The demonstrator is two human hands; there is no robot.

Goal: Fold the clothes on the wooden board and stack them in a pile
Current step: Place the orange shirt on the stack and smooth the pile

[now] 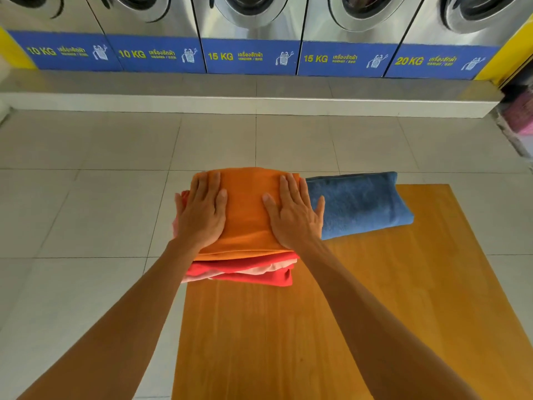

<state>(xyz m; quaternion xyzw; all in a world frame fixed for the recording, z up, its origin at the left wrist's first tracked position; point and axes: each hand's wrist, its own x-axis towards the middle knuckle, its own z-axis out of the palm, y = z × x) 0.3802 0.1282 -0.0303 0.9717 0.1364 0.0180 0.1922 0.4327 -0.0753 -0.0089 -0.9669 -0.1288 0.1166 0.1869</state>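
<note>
Both hands lie flat and open, palms down, gripping nothing: the left hand [202, 210] presses the left part of a folded orange cloth [248, 210] and the right hand [292, 216] presses its right part, with bare orange fabric showing between the two thumbs. Under the hands the orange cloth tops a pile of folded red clothes [245, 271] at the far left corner of the wooden board [360, 313], which lies on the tiled floor [86, 212]. Just beside the right hand, on its outer side, a folded blue towel [360, 203] touches the pile, and beyond the fingertips a row of washing machines [251, 30] lines the wall.
</note>
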